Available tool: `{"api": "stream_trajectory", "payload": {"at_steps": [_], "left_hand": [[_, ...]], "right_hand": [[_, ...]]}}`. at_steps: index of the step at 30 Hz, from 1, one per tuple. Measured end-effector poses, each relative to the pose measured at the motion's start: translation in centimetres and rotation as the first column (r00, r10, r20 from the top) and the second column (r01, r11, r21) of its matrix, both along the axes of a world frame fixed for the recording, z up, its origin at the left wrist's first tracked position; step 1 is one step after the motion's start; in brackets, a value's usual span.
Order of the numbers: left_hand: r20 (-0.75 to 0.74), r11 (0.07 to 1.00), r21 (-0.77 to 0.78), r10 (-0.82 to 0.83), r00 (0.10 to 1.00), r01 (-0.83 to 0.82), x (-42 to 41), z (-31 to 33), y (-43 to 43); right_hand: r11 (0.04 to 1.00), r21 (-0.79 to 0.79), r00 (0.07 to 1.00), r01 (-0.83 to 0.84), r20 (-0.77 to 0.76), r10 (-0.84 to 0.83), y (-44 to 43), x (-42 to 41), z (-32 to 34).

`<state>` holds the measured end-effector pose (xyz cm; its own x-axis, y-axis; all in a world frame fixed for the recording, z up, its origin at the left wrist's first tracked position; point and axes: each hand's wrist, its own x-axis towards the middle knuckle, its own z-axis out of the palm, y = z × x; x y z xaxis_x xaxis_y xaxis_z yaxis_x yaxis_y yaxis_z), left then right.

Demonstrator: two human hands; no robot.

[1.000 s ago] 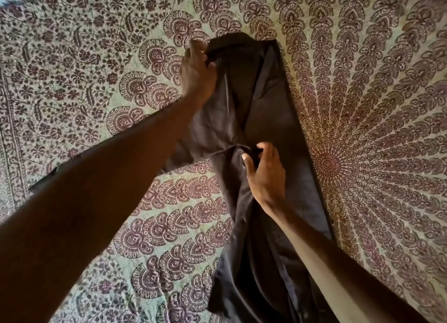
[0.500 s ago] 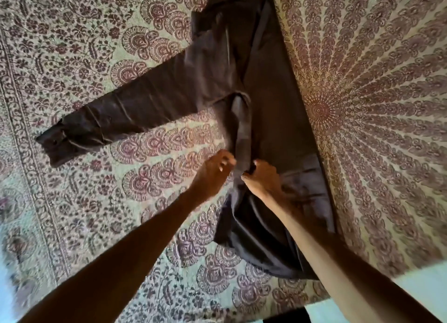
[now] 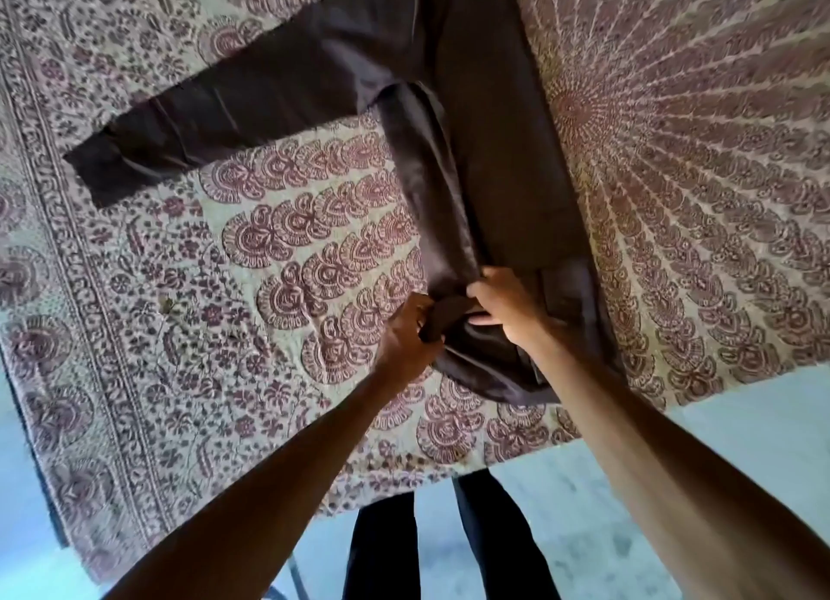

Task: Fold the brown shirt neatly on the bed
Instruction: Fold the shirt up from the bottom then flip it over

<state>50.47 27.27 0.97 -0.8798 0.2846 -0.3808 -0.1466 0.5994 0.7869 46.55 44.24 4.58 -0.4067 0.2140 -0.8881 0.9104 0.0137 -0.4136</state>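
I saw the brown shirt (image 3: 494,172) lying lengthwise on the bed's printed bedspread (image 3: 224,330). One long sleeve (image 3: 215,119) stretched out to the shirt's left, and a fold ran down its left side. At the shirt's near end the left hand (image 3: 404,334) had its fingers curled tight round a bunched roll of hem. The right hand (image 3: 507,307), just beside it, gripped the cloth, fingers seemingly tucked under the fold, though blur made that uncertain. The right forearm (image 3: 629,442) crossed the shirt's near right corner and hid part of the hem. Right of the shirt lay a round medallion print (image 3: 579,110); nearer than the shirt were pale floor (image 3: 741,429) and dark trouser legs (image 3: 381,550).
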Motion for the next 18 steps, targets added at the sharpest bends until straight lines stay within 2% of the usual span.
{"api": "stream_trajectory", "payload": {"at_steps": [3, 6, 8, 10, 12, 13, 15, 16, 18], "left_hand": [[-0.011, 0.991, 0.009, 0.133, 0.991, -0.133, 2.9, 1.1, 0.5], [0.087, 0.971, 0.076, 0.219, 0.972, -0.225, 5.0, 1.6, 1.3], [0.116, 0.955, 0.117, 0.259, 0.959, -0.273, 6.0, 1.6, 2.2], [0.053, 0.951, 0.049, 0.303, 0.951, -0.306, 6.1, 1.5, 3.0], [-0.105, 0.948, -0.039, 0.309, 0.945, -0.315, 6.6, 2.0, 3.5], [-0.176, 0.956, -0.045, 0.28, 0.944, -0.291, 7.1, 2.4, 3.7], [-0.28, 0.981, -0.055, 0.164, 0.946, -0.187, 8.7, 2.9, 3.8], [-0.304, 0.99, -0.086, 0.082, 0.949, -0.113, 9.8, 3.1, 3.6], [-0.301, 0.984, -0.177, -0.076, 0.951, 0.022, 12.0, 3.4, 3.3]], "right_hand": [[0.985, -0.122, 0.992, 0.122, -0.009, -0.124, 0.6, 1.0, 0.5], [0.934, -0.263, 0.968, 0.243, 0.011, -0.249, 1.0, 1.4, 1.2], [0.919, -0.283, 0.958, 0.275, -0.007, -0.288, 1.5, 1.5, 1.4], [0.93, -0.253, 0.958, 0.268, -0.034, -0.286, 1.7, 1.2, 1.3], [0.974, -0.122, 0.972, 0.192, -0.112, -0.206, 2.1, 1.2, 1.0], [0.994, 0.01, 0.98, 0.112, -0.166, -0.109, 2.4, 1.4, 1.0], [0.959, 0.275, 0.968, -0.072, -0.214, 0.134, 3.1, 2.0, 0.8], [0.923, 0.357, 0.953, -0.143, -0.203, 0.226, 3.2, 2.4, 0.7], [0.897, 0.393, 0.944, -0.201, -0.166, 0.284, 3.1, 3.2, 0.4]]}}
